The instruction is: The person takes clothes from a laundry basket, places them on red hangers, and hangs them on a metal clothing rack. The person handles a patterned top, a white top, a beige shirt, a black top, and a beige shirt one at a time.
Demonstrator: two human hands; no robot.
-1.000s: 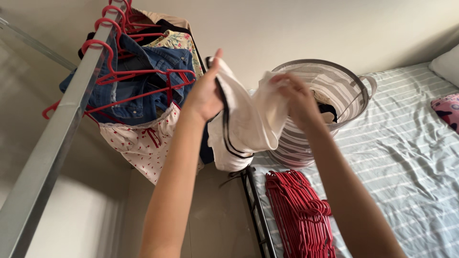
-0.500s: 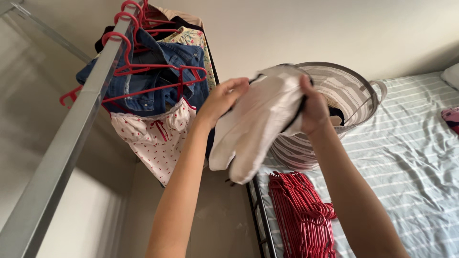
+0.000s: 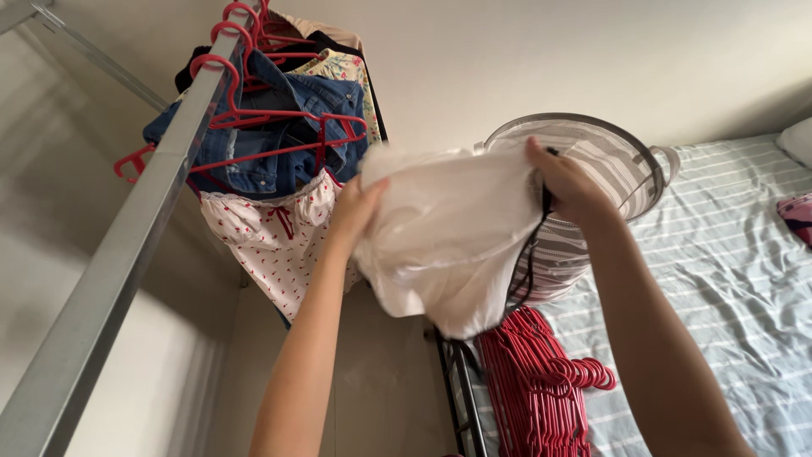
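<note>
My left hand (image 3: 353, 207) and right hand (image 3: 568, 182), fingers pinching white cloth garment (image 3: 448, 237); not yet on hanger; several clothes already on grey metal rail (image 3: 127, 254); red plastic hangers (image 3: 541, 381) spare on bed.

Plain pale walls (image 3: 524, 59) close in a small room under soft daylight. A grey metal rail (image 3: 127, 262) runs along the left, hung with clothes on red hangers (image 3: 279, 118). At right stands a bed (image 3: 727, 279) with a grey striped sheet
</note>
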